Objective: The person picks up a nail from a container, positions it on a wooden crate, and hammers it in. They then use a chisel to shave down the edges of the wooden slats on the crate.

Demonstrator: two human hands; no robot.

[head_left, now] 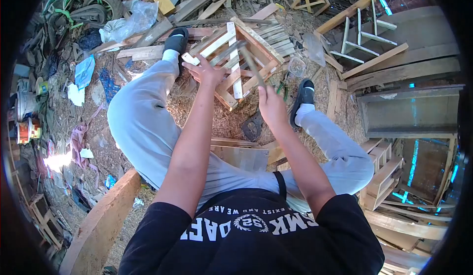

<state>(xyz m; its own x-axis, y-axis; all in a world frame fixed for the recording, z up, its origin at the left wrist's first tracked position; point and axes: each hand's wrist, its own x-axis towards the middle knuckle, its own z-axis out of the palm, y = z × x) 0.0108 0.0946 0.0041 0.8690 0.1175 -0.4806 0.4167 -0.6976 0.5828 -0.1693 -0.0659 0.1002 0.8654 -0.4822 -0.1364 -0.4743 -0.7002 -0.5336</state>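
Note:
My right hand (272, 106) is closed round the handle of a hammer (253, 67), whose head end is smeared by motion above the woodwork. A wooden crate-like frame (256, 41) stands tilted on the ground between my feet, with pale slats across it. One whitish slat (237, 86) runs lengthwise over the frame. My left hand (207, 74) grips a slat at the frame's left side, its fingers partly apart around the wood. What lies beneath that palm is hidden.
Stacked wood strips (276, 41) lie behind the frame. A plank (101, 225) rises at lower left. Wooden drawers (411, 110) and a white rack (362, 38) stand right. Plastic bags (130, 26) and a motorcycle wheel (103, 1) are at upper left. Shavings cover the ground.

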